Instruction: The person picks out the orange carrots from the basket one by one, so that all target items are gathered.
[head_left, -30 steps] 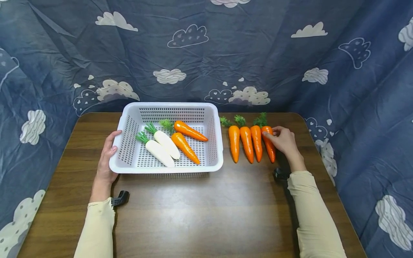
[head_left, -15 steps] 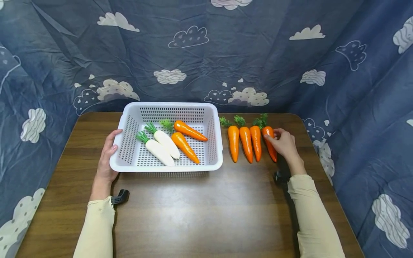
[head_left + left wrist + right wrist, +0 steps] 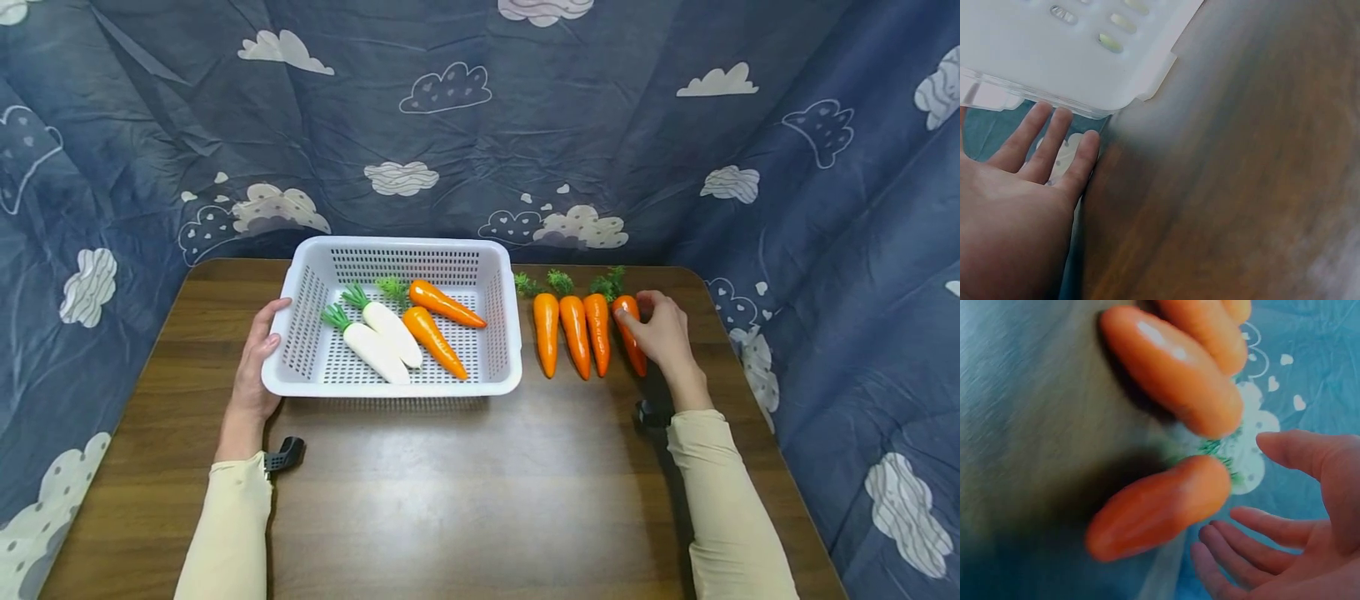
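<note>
At the left end of the white perforated basket (image 3: 390,390), my left hand (image 3: 253,375) has its fingers along the side wall. Those fingers (image 3: 1057,140) look straight in the left wrist view, tips right at the basket edge. Inside the basket lie two white radishes (image 3: 375,353) with green tops and two carrots (image 3: 435,342). My right hand (image 3: 662,333) is at the rightmost carrot (image 3: 630,335) of a row on the table. In the right wrist view its thumb (image 3: 1291,449) and fingers are spread near that carrot's thick end, holding nothing.
Several carrots (image 3: 575,333) with leafy tops lie side by side right of the basket on the brown wooden table (image 3: 450,492). A dark blue cloud-patterned curtain (image 3: 450,125) hangs behind and around the table.
The rightmost carrot has shifted slightly right, apart from its neighbour, and my right hand's fingers have loosened from it. My left hand stays at the basket.
</note>
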The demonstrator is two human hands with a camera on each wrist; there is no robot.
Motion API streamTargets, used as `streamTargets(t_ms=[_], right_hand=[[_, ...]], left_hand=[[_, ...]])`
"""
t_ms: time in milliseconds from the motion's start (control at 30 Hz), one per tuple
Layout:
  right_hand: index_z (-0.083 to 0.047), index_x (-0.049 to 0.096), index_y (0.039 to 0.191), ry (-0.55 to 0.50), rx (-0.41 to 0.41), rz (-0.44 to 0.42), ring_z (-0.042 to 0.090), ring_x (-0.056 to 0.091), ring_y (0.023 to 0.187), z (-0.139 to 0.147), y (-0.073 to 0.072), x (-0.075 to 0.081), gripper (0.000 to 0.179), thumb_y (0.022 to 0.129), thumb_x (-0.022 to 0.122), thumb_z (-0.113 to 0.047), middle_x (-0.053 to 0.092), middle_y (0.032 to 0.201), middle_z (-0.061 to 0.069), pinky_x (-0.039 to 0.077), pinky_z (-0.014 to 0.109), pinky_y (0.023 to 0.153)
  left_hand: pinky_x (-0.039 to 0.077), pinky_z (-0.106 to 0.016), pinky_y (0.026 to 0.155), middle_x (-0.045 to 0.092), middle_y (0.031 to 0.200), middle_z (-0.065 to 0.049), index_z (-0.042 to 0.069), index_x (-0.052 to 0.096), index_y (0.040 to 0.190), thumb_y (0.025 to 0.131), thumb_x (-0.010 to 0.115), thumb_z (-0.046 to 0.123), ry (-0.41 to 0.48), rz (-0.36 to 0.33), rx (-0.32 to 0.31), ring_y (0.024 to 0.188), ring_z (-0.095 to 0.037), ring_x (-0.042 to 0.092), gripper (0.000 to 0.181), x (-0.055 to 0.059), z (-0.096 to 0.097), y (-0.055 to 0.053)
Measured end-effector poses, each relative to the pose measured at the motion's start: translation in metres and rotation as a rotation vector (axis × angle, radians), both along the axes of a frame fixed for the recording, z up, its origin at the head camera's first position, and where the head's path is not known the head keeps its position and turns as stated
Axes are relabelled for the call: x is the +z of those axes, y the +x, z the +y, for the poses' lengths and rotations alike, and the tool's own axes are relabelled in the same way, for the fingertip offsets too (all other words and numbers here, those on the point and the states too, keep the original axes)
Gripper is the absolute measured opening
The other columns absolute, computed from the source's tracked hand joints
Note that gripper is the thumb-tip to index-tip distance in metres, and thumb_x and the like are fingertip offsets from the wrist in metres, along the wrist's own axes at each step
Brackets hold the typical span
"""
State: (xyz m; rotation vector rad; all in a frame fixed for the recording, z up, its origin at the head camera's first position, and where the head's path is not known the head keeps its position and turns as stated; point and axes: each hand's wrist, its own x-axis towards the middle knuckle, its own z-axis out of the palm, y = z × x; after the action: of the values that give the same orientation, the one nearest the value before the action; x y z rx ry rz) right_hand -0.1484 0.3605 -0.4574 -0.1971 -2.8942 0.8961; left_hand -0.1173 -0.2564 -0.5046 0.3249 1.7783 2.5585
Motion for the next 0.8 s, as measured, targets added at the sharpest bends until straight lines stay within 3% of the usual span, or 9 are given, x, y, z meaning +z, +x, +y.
streamTargets(t_ms=[200,500,800], right_hand=[[0.007,0.056,0.140,-0.017,0.005,0.060,0.049,0.053,0.126,-0.024,0.000,0.014,0.058,0.099,0.071,-0.030,0.058,0.135,0.033,0.034,0.062,0.114],[0.000,0.060,0.140,-0.028,0.133,0.166,0.043,0.056,0.127,-0.082,-0.015,0.056,0.052,0.099,0.071,-0.030,0.061,0.137,0.025,0.040,0.060,0.110],[-0.004,0.064,0.139,-0.067,0.210,0.194,0.036,0.059,0.130,-0.126,-0.027,0.088,0.050,0.097,0.075,-0.029,0.064,0.139,0.018,0.049,0.052,0.107]], left_hand=[[0.057,-0.033,0.089,0.033,0.160,-0.010,0.021,0.039,0.159,0.104,0.040,0.025,-0.005,0.009,-0.005,0.125,-0.031,0.050,0.055,0.001,0.000,-0.001],[0.058,-0.034,0.089,0.033,0.160,-0.010,0.021,0.039,0.159,0.104,0.041,0.025,0.006,0.002,-0.003,0.124,-0.032,0.051,0.055,0.002,0.002,-0.002],[0.058,-0.033,0.089,0.034,0.159,-0.010,0.022,0.041,0.158,0.103,0.041,0.026,0.008,-0.009,0.012,0.125,-0.031,0.051,0.055,0.001,0.000,0.000]])
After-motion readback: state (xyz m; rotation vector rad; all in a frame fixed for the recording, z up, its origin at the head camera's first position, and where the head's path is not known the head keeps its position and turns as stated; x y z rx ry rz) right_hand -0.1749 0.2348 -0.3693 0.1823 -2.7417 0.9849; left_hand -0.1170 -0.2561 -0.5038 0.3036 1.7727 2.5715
